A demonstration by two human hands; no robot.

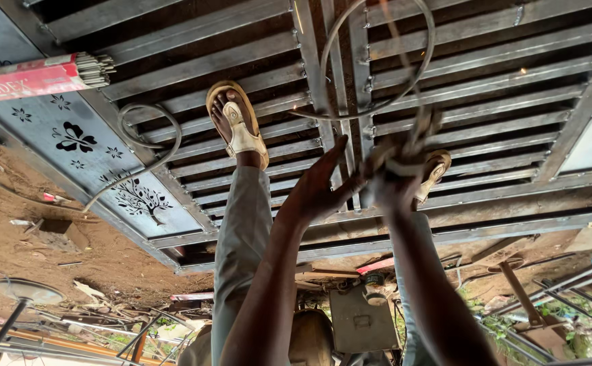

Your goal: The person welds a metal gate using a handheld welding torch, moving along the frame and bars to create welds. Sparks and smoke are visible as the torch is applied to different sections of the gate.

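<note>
the steel gate (485, 88) lies flat under my sandalled feet. a grey cable (377, 41) loops over its bars and runs into my right hand (397, 179), closed around it. my left hand (319, 186) is open, fingers spread, just beside it.

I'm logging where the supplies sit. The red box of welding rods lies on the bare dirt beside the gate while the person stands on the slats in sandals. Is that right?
Not quite. The head view shows the red box of welding rods resting on the gate's decorated sheet-metal panel, not on the dirt. The person does stand on the slats in sandals.
</note>
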